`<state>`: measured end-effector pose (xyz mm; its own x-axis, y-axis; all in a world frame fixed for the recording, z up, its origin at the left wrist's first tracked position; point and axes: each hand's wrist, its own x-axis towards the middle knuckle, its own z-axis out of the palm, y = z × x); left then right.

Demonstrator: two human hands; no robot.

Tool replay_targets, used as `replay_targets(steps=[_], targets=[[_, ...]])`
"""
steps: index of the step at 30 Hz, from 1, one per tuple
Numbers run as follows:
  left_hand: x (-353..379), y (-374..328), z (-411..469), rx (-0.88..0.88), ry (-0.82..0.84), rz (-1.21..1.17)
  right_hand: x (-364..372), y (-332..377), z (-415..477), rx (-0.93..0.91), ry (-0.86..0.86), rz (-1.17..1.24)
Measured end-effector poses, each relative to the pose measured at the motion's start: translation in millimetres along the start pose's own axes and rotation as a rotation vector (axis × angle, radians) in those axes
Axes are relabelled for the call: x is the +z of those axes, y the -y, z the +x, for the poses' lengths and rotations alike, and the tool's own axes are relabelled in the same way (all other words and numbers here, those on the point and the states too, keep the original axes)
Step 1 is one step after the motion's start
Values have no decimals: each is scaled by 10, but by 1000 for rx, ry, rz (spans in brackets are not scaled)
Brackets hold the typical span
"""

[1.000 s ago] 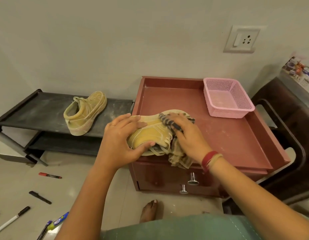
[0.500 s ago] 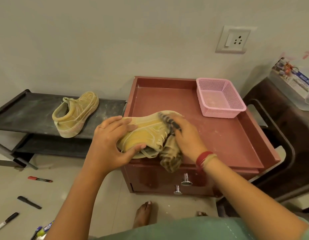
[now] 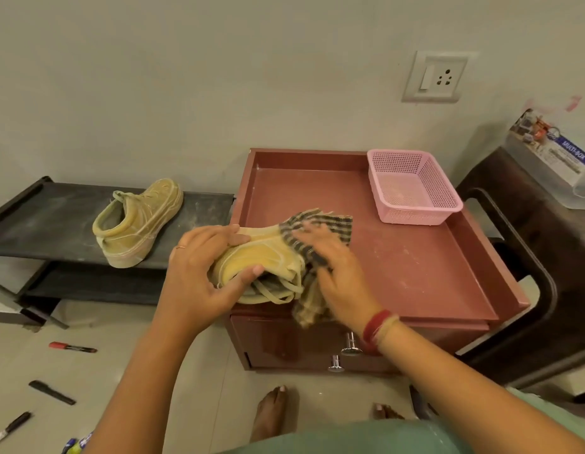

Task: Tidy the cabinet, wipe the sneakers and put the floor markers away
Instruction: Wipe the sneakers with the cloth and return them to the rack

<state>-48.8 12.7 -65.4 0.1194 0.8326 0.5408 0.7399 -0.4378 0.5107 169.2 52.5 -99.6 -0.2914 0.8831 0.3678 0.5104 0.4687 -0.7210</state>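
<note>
Left hand point(image 3: 199, 273) grips sneaker point(image 3: 268, 260), right hand point(image 3: 333, 267) presses cloth point(image 3: 330, 224) onto it.

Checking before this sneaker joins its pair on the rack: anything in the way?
Nothing visible. The left hand grips the sneaker at the cabinet's left rim; the rack shelf beside it is bare right of the other sneaker.

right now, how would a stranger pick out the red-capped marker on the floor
Start at the low black shoe rack left of the reddish-brown cabinet. On the pale floor just before it lies a slim dark marker with a red cap. Its neighbours are an all-black marker and a white-barrelled one; only this shows red.
</note>
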Motion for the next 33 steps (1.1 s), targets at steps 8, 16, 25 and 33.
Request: replay_targets(steps=[8,16,25,33], targets=[[-13,4,-4,10,4,-14,-78,63,-111,-5,81,-53],[-2,8,9,-45,-7,-43,-138,0,-81,56,34,-32],[-2,-5,16,-71,-3,-65,-176,-47,10,136,-61,6],[-1,-31,31,-86,-29,-98,-152,-58,-42,194,-88,44]])
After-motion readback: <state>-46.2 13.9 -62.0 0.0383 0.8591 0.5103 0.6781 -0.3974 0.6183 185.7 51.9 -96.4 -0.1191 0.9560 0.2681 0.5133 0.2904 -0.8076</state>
